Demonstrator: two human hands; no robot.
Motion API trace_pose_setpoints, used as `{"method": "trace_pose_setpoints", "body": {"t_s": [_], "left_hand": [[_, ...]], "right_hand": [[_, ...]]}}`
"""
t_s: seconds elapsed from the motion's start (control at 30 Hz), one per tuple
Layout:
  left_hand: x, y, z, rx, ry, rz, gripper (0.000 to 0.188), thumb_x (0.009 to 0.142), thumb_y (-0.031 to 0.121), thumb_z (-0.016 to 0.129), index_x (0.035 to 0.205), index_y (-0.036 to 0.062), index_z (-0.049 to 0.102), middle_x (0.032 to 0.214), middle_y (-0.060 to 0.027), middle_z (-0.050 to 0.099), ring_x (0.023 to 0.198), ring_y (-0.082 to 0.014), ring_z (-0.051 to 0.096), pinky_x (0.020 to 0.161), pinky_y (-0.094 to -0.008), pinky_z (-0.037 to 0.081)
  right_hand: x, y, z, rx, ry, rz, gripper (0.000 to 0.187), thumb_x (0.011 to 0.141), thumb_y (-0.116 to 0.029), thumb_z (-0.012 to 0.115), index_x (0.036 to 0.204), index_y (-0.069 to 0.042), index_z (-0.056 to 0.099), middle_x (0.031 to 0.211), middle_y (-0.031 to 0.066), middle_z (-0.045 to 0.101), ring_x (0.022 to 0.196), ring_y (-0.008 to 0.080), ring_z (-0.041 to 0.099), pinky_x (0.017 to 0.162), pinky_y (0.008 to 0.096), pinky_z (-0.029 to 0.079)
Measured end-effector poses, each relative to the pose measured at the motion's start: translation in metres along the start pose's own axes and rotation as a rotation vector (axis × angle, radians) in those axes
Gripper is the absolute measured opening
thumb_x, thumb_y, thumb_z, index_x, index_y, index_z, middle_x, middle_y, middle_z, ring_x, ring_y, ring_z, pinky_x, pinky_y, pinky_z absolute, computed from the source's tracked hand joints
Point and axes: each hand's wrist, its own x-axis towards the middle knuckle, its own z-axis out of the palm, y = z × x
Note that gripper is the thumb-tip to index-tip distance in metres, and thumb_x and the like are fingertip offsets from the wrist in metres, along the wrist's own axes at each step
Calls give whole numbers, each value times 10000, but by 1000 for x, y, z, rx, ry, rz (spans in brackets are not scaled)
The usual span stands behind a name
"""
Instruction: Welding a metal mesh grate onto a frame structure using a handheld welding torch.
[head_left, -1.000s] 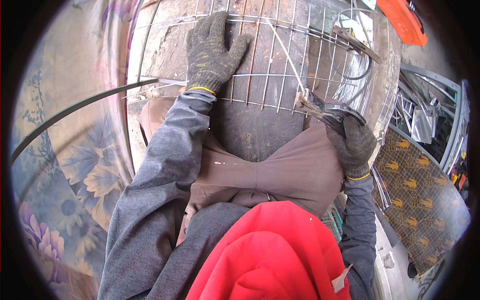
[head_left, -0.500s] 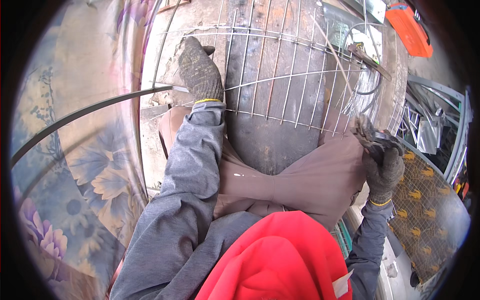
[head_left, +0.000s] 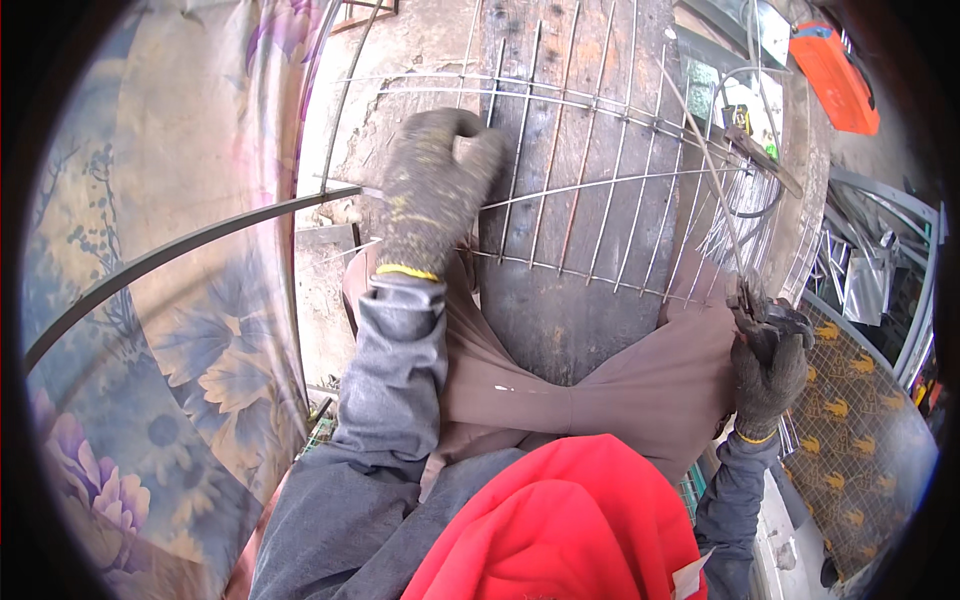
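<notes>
A grid of thin metal wires (head_left: 590, 185) lies over a dark, stained board (head_left: 545, 310) between my knees. My left hand (head_left: 430, 190), in a dark knitted glove, hovers at or rests on the grid's left end. Its thumb stands apart from the bent fingers, with nothing visible between them; the fingertips are partly hidden. My right hand (head_left: 768, 378), gloved too, is closed around a dark clamp-like tool (head_left: 770, 318), which looks like a welding electrode holder. From the tool's jaws a thin rod (head_left: 705, 160) reaches up and left over the grid's right part.
A curved metal bar (head_left: 190, 225) runs in from the left over a flowered cloth (head_left: 215, 370). Right of the grid are a bundle of thin rods (head_left: 745, 215), another clamp (head_left: 768, 162) with a cable, and an orange case (head_left: 833, 78). Metal frames (head_left: 900, 210) stand farther right.
My left hand has drawn back and right, turning over the grid's left end, with its thumb now apart from its fingers. The view has shifted slightly. My right hand still grips the tool.
</notes>
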Motion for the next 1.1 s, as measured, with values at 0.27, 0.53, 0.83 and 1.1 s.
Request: {"method": "trace_pose_setpoints", "body": {"t_s": [0.27, 0.53, 0.83, 1.1], "left_hand": [[-54, 32, 55, 19, -152, 471, 425, 853, 166, 742, 1261, 96, 648, 1214, -142, 637, 1237, -392, 542, 1177, -605, 300], [-53, 23, 65, 38, -90, 513, 339, 826, 139, 734, 1164, 148, 712, 1044, -121, 648, 1212, -389, 553, 1174, -638, 282], [-54, 26, 58, 7, -101, 519, 247, 829, 144, 727, 1075, 153, 746, 999, -111, 644, 1151, -370, 577, 1115, -618, 344], [-1, 4, 5, -89, 32, 256, 206, 929, 241, 702, 1049, 76, 737, 1069, -151, 714, 1006, -362, 666, 891, -445, 525]], "right_hand": [[-13, 2, 27, 139, 157, 298, 446, 782, -33, 837, 1185, 35, 661, 1206, 215, 697, 1016, 358, 714, 862, 411, 564], [-35, 22, 40, 171, 208, 114, 741, 816, -29, 850, 1464, -61, 493, 1270, 234, 673, 1062, 367, 709, 893, 439, 580], [-23, 13, 41, 144, 167, 93, 724, 818, 14, 832, 1464, -86, 522, 1205, 203, 704, 1006, 293, 719, 845, 397, 586], [-24, 14, 47, 176, 229, 66, 694, 794, 12, 851, 1422, -61, 564, 1183, 183, 712, 949, 297, 732, 841, 384, 582]]}}
